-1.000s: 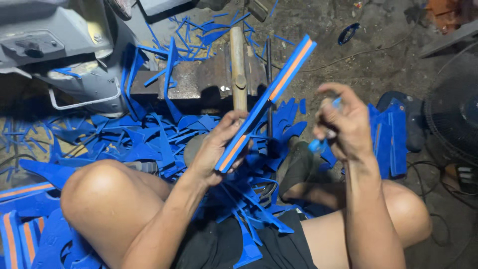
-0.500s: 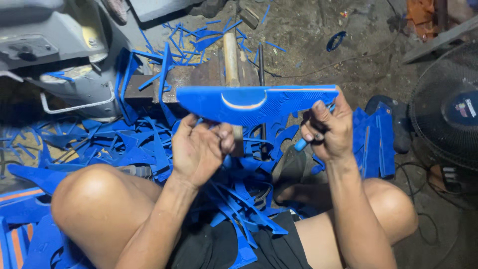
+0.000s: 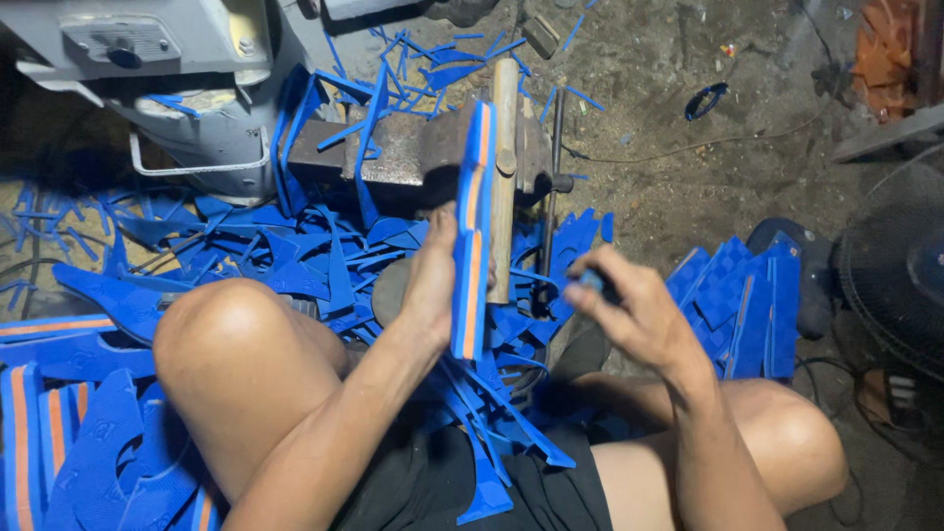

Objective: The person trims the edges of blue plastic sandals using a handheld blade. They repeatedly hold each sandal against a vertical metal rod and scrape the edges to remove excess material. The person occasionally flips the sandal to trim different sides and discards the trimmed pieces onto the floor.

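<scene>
Fingers of our left hand [image 3: 433,280] clamp an upright blue foam sheet with an orange stripe [image 3: 473,231], while our right hand [image 3: 629,310] is closed around a small blue-handled tool [image 3: 591,280].

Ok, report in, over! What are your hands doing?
Left hand grips blue-and-orange foam sole, held edge-on. Right hand closed on small blue-handled tool, beside the sole. Wooden hammer handle right behind the sole.

Blue offcuts [image 3: 295,265] crowd the floor [image 3: 688,167] ahead of my knees; the anvil block [image 3: 413,157] and hammer handle [image 3: 504,177] bar the middle. Bare floor opens right, before the fan [image 3: 900,275], though that dark corner seems cluttered.
</scene>
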